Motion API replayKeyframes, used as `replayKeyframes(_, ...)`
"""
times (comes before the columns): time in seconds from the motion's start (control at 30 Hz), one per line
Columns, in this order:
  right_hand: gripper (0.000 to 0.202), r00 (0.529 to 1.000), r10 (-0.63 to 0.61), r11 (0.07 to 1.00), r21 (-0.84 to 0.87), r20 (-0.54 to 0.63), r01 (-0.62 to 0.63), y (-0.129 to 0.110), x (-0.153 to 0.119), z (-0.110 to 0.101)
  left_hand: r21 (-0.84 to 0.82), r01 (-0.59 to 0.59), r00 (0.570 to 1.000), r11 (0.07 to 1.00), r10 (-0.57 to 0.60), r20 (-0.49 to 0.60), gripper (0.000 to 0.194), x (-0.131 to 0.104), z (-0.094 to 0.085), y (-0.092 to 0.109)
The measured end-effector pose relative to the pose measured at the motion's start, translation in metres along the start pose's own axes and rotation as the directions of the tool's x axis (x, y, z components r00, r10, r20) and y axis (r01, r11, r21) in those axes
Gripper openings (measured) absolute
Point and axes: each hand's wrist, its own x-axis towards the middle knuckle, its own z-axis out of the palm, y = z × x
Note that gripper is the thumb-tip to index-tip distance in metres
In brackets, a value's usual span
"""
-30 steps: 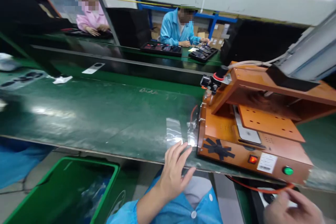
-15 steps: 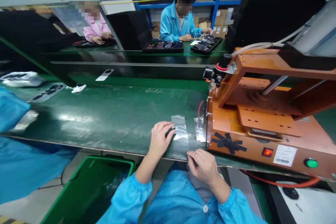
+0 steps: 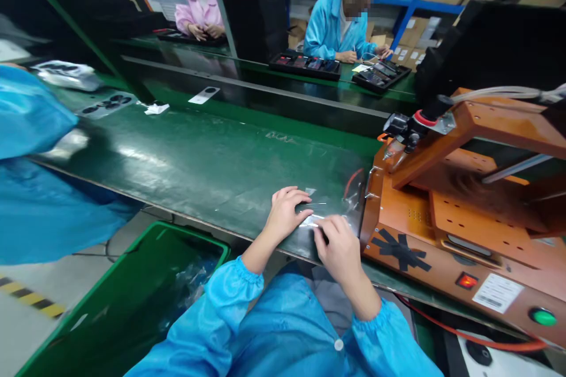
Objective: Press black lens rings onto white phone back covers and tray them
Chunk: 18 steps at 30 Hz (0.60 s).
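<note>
Working over the bench (image 3: 198, 153) in the head view, you are resting both hands close together near its front edge. Clear film (image 3: 311, 221) is lying between them, just left of the orange press (image 3: 398, 212). Your left hand (image 3: 287, 212) is curving in from the left, its thumb and fingers showing a gap. Your right hand (image 3: 338, 241) is bunching its thumb and forefinger at the film's right side. Whether either is pinching it, you are not showing clearly.

On handling: glare is masking the outline, so you should be finding the corners by touch, gripping only the margins and leaving the middle unmarked. Thin sheet is likely creasing under uneven pull; you should be matching tension on both sides.

On surface and room: the bench top is reflecting light and showing scuffs. A red cord (image 3: 352, 182) is lying beyond your right hand. The press is showing a lit red switch (image 3: 467, 280). A green bin (image 3: 132, 283) is standing below, left. Across from you, a co-worker in blue (image 3: 321, 29) is sitting behind black trays (image 3: 309, 75).
</note>
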Motion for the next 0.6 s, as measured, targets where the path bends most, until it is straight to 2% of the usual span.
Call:
replayKeyframes(0.1,0.015,1.0,0.014,0.992,-0.125,0.003,-0.014,0.006,0.027,0.011,-0.005,0.008,1.0,1.0,-0.008,-0.014,0.019,0.001,-0.001,0.001)
replayKeyframes(0.2,0.015,1.0,-0.015,0.98,-0.198,0.008,0.017,0.011,0.039,0.021,-0.008,0.006,1.0,1.0,-0.006,-0.017,0.012,0.002,0.0,0.001)
replayKeyframes(0.4,0.014,0.997,-0.064,0.945,-0.32,0.034,0.072,0.014,0.04,0.025,-0.015,-0.003,1.0,1.0,0.003,-0.005,0.009,0.002,0.002,-0.002)
replayKeyframes(0.6,0.013,0.994,-0.079,0.931,-0.351,0.08,0.102,0.013,0.04,0.026,-0.002,0.001,1.0,1.0,-0.001,0.008,0.011,0.002,0.002,-0.002)
